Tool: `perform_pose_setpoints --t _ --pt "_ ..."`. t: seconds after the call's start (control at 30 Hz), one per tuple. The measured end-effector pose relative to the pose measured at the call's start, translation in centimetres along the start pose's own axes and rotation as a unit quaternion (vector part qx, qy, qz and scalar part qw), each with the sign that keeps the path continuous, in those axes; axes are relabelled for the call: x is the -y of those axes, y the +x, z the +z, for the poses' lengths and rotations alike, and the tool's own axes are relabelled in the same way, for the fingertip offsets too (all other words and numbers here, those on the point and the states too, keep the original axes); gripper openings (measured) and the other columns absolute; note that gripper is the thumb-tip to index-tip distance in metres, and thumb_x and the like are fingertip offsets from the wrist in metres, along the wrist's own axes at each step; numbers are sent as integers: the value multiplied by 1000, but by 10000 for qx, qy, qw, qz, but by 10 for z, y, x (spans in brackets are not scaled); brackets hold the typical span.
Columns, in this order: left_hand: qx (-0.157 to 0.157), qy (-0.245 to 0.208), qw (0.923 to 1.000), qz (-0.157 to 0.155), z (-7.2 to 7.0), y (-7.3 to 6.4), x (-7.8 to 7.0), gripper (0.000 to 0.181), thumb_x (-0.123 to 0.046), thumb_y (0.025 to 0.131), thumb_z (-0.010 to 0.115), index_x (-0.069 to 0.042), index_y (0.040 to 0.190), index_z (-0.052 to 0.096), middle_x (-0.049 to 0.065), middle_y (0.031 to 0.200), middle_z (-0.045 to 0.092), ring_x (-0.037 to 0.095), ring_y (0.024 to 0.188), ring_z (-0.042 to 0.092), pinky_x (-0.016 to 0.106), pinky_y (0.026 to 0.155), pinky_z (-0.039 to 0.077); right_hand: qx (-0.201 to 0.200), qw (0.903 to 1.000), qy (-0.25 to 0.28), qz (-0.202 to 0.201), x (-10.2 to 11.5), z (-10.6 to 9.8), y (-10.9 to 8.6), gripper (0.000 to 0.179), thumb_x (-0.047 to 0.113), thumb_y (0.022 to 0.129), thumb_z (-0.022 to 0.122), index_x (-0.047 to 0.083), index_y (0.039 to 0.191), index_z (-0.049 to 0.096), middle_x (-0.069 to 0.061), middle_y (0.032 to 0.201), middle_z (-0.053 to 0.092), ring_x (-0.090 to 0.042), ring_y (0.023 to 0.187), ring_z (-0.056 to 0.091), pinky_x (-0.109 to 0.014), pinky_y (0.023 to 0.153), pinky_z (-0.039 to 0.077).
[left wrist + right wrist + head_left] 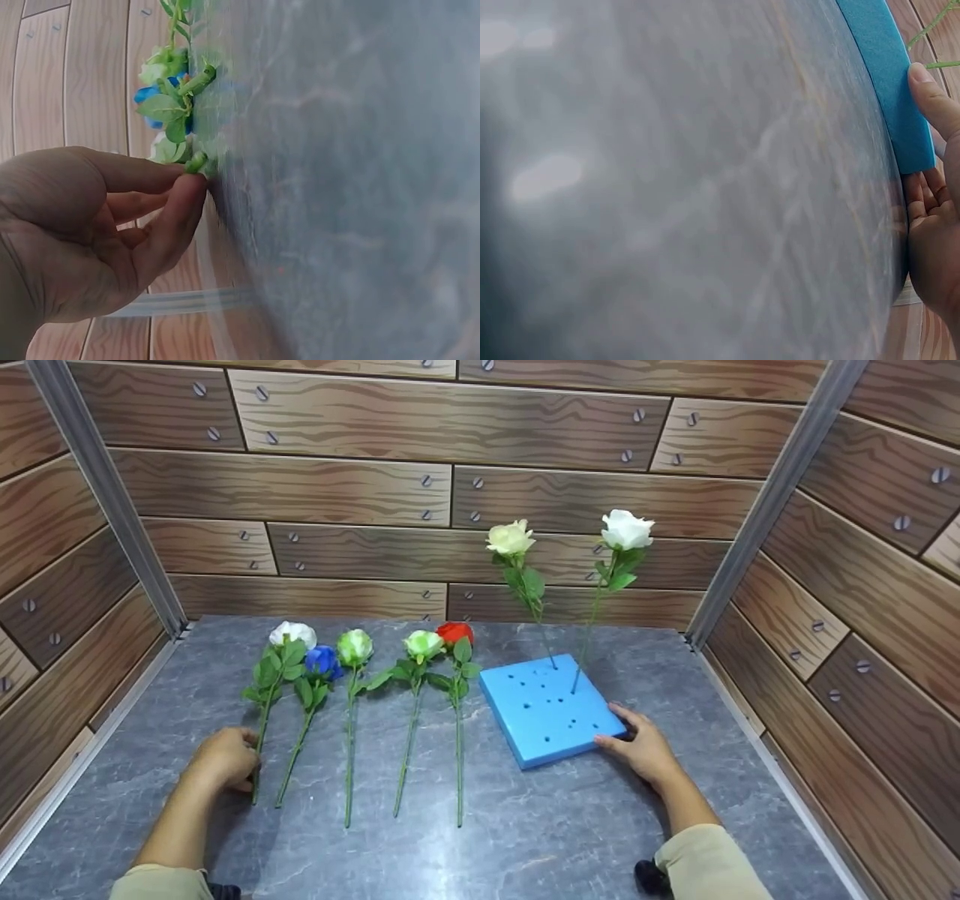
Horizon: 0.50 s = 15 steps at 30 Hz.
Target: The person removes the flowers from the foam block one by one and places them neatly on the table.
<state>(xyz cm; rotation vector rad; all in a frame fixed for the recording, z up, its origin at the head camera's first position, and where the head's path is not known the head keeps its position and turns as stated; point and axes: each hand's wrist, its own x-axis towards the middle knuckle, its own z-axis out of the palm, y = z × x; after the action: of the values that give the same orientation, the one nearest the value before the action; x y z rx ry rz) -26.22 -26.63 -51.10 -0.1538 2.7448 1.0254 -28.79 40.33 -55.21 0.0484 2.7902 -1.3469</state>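
My left hand pinches the lower stem of a white rose lying at the far left of the row. In the left wrist view, thumb and forefinger meet at the green stem end. My right hand grips the near right corner of a blue foam block, thumb on top and fingers along its side. The block has several holes in its top. Two roses stand upright in it: a cream rose and a white rose.
To the right of the left hand lie a blue rose, a green-white rose, another green-white rose and a red rose, stems toward me. Wood-patterned walls enclose the grey marbled table at the back and sides.
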Motion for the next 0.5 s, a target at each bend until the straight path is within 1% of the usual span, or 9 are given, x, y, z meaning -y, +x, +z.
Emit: perform_pose_setpoints --t 0.07,0.17,0.3,0.43,0.5 --pt "-13 191 9998 32 -1 -1 -1 53 3 85 48 20 135 58 43 125 65 24 74 74 31 57 66 -12 10000 7 4 -1 0 0 91 46 97 82 15 169 38 -28 170 33 -48 149 50 -61 120 47" --pt "-19 373 9993 59 -2 -2 -1 51 4 83 49 19 131 60 45 125 63 27 73 74 30 55 65 -13 10000 -12 -23 -2 0 0 90 46 97 82 14 170 38 -29 170 34 -48 149 50 -61 120 47" --pt "-58 432 9990 74 -2 -3 -1 51 4 82 49 19 130 60 45 127 63 24 69 74 30 54 64 -35 10000 15 -21 -2 1 0 91 46 97 82 14 169 39 -29 170 34 -47 149 50 -61 121 46" --pt "-102 512 9986 76 -3 -5 -1 48 1 89 49 20 132 59 47 132 60 22 63 75 31 55 64 -40 10000 89 -13 -1 1 0 91 45 97 83 12 169 38 -29 171 33 -48 150 48 -60 123 45" --pt "-131 603 9980 109 -3 -6 -2 45 0 93 48 20 131 59 48 131 60 23 61 74 31 55 64 -43 9999 105 -16 -1 0 0 91 44 97 83 12 169 38 -29 171 33 -48 151 47 -60 124 44"
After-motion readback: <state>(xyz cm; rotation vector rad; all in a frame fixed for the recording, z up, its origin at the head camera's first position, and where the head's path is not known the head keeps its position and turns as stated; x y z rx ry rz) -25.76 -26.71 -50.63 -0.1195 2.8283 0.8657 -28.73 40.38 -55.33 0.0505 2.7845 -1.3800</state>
